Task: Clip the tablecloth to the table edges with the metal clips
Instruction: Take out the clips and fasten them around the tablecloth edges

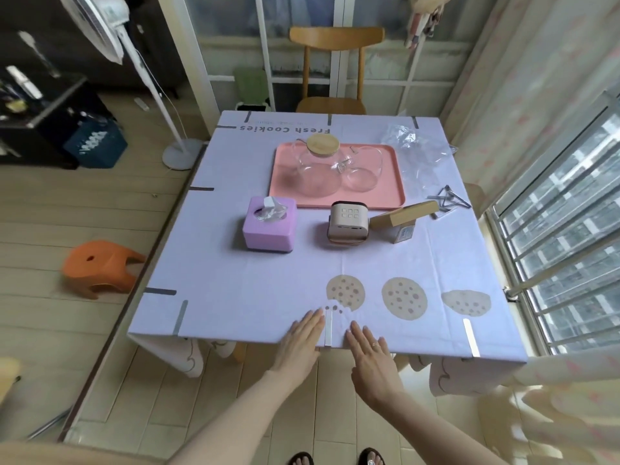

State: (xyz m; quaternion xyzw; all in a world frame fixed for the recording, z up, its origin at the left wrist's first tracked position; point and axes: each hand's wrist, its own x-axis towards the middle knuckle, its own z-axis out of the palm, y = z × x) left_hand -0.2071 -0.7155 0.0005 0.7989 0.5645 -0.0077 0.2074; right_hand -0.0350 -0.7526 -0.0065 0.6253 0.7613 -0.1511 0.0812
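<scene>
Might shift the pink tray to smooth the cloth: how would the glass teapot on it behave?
The teapot looks empty, so probably light; clear glass, likely fragile. Its wooden lid may lift off if tilted. It could slide on the smooth tray.

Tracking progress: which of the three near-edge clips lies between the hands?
The middle clip, under the bitten cookie print, flanked by the left hand and right hand; left clip and right clip sit near corners.
</scene>
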